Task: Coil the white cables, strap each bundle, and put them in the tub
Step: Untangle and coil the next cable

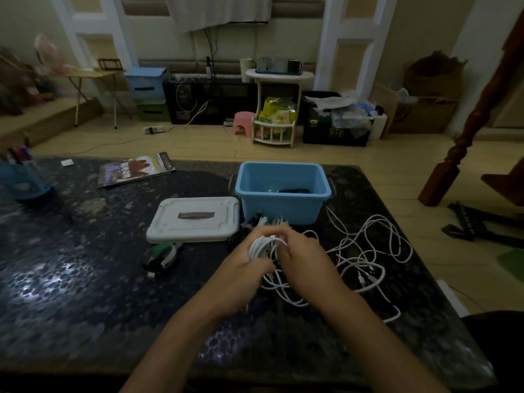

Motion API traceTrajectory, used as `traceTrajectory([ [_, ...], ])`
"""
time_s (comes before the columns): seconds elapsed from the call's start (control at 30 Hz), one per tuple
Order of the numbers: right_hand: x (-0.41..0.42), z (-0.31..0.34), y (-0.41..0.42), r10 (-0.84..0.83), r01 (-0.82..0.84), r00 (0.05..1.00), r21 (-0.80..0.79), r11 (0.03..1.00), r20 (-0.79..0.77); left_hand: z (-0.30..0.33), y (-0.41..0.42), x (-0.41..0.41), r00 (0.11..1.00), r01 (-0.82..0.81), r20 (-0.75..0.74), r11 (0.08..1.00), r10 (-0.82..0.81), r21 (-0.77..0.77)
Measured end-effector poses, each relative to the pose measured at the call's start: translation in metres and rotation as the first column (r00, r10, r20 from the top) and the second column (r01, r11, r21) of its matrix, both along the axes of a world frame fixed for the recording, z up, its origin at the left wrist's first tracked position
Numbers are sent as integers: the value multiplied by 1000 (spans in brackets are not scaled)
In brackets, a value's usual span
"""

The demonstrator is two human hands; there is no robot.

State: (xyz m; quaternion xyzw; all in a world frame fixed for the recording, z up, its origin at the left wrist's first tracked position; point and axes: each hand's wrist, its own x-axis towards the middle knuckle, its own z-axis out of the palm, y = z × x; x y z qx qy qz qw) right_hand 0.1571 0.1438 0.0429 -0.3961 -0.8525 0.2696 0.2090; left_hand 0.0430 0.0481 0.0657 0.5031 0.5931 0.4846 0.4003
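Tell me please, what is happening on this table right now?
A person is coiling a white cable over the dark table. The left hand grips the coiled loops, and the right hand pinches the bundle from the other side. More loose white cables lie to the right. The blue tub stands open behind, its white lid beside it.

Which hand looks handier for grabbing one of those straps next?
Probably the left hand: the straps lie on its side, beside the white lid. But it grips the coil, so the right hand must hold that.
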Motion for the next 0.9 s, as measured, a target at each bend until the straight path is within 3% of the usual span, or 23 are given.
traceTrajectory([
  [0.13,-4,-5,3,84,-98,957,36,995,279,4,-1,5,989,30,145,998,-21,-60],
  [0.37,4,-13,-5,35,-85,948,146,986,317,12,-6,-8,899,-60,435,998,49,13],
  [0.5,10,-15,-2,80,-162,920,187,969,385,6,-2,-16,876,-284,412,959,252,18],
  [0.63,10,-13,-7,158,-245,907,184,952,389,6,-4,-30,873,-476,159,876,460,77],
  [0.73,10,-11,-7,187,-273,907,189,943,378,5,-5,-34,854,-517,108,851,508,86],
  [0.9,9,-10,-6,222,-294,913,175,939,344,2,-5,-38,828,-464,420,875,372,140],
])
